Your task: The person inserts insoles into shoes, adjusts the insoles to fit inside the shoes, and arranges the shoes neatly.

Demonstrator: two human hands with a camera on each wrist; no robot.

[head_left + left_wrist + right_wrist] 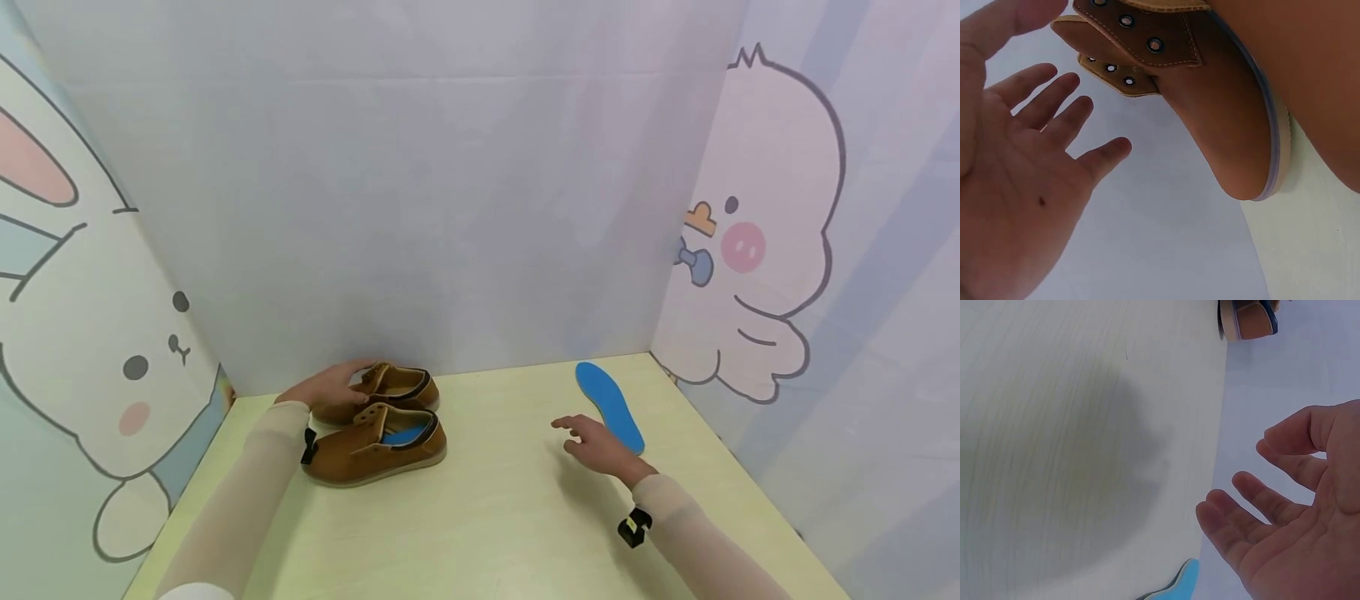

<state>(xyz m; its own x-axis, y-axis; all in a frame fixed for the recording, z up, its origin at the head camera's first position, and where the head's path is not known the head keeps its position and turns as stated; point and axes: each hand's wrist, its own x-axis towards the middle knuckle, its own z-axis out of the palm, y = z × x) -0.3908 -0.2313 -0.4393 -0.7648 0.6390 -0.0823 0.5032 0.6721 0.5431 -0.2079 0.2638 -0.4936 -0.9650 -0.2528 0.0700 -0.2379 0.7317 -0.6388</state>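
Two brown shoes stand side by side at the back left of the table in the head view. My left hand (324, 390) is at the far shoe (411, 385); in the left wrist view its fingers are spread beside the shoe's open lace flaps (1147, 47), not curled round it. Inside the near shoe (352, 457) a blue insole (403, 436) shows. Another blue insole (613, 408) lies flat at the back right. Just left of it, my right hand (598, 447) hovers above the table, fingers loosely bent and holding nothing.
A pale yellow table (480, 517) carries everything. Behind it rises a plain light wall (435, 208). The left side panel has a cartoon rabbit (90, 350), the right one a cartoon chick (780, 167). Black cameras, such as the right one (634, 527), sit at both wrists.
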